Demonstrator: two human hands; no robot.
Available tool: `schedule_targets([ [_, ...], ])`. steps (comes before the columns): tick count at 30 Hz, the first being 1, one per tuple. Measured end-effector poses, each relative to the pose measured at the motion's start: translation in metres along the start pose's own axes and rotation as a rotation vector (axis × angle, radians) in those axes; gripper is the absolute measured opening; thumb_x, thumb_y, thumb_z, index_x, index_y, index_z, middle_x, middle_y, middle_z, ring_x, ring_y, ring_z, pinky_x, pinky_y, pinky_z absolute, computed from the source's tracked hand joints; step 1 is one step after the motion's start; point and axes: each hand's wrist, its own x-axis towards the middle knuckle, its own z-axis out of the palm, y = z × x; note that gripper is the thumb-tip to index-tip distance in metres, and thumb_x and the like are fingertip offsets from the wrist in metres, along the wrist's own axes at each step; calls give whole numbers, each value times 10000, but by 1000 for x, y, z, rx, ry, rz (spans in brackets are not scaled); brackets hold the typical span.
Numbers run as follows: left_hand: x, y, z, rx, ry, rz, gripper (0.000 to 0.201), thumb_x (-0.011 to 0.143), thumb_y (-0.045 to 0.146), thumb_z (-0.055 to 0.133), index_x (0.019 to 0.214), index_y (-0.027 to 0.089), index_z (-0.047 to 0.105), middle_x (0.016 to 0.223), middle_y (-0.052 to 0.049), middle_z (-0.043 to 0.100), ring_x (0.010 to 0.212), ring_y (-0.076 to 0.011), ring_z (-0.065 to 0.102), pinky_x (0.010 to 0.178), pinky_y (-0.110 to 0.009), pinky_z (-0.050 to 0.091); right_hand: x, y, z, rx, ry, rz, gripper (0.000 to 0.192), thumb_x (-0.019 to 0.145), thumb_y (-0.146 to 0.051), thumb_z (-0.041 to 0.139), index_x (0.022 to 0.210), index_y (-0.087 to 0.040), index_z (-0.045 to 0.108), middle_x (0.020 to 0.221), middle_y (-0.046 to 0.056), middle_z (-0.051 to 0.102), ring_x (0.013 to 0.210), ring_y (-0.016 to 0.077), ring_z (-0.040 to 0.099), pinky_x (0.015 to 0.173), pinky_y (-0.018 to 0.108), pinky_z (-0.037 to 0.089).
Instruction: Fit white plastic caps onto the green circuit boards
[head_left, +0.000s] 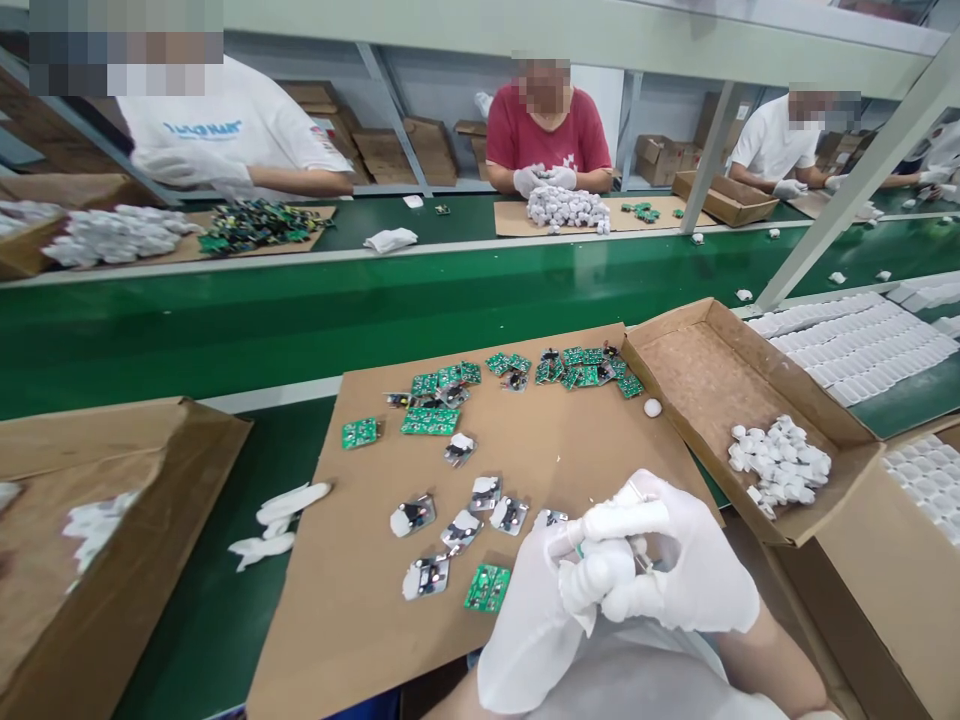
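White gloves cover both of my hands, which meet over the near right part of a cardboard sheet [360, 640]. My left hand [536, 600] and my right hand [694, 565] are closed together around a small circuit board [579, 550]. Fingers hide most of it; a bit of green and some metal show between them. On the sheet just left of my hands lie several small boards with white pieces on them [508, 515]. A green board [487, 588] rests near my left wrist. Farther back are more green boards [430, 420] in loose groups.
An open cardboard box [690, 360] on the right holds small white parts [780, 465]. Another box [172, 520] stands at left, beside discarded white gloves [281, 515]. Rows of white casings [862, 345] sit far right. Across the green conveyor [450, 300], several gloved co-workers [551, 130] sit.
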Motion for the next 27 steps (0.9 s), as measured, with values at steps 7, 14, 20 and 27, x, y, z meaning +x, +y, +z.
schedule_targets([
  [7, -2, -4, -2, 280, 506, 63, 305, 573, 460, 841, 587, 195, 691, 574, -11, 665, 566, -183, 572, 548, -293, 486, -1, 22, 5, -160, -59, -241, 932, 774, -538, 782, 1549, -375, 292, 1384, 90, 567, 1190, 267, 600, 1006, 393, 507],
  [14, -10, -7, -3, 321, 743, 118, 371, 512, 451, 843, 749, 176, 767, 702, -64, 785, 641, -256, 708, 579, -325, 586, -1, 31, 15, -42, -141, -195, 778, 922, -511, 627, 1572, -395, 214, 1613, 100, 326, 1349, 288, 511, 1108, 454, 434],
  [20, 2, -11, -14, 117, 499, 43, 532, 494, 431, 915, 916, 138, 777, 718, -63, 772, 659, -250, 711, 604, -331, 602, 18, 23, -4, -251, -221, -217, 827, 880, -350, 739, 1556, -304, 266, 1295, 97, 666, 1227, 223, 597, 1063, 369, 454],
  [27, 1, -24, -67, -128, 566, 40, 1013, 712, 648, 744, 1518, 152, 382, 1205, -218, 726, 908, -316, 759, 819, -438, 609, 157, 57, -18, -722, -286, 277, 427, 844, -389, 768, 1215, -209, 659, 1002, -6, 730, 937, 165, 683, 910, 310, 540],
])
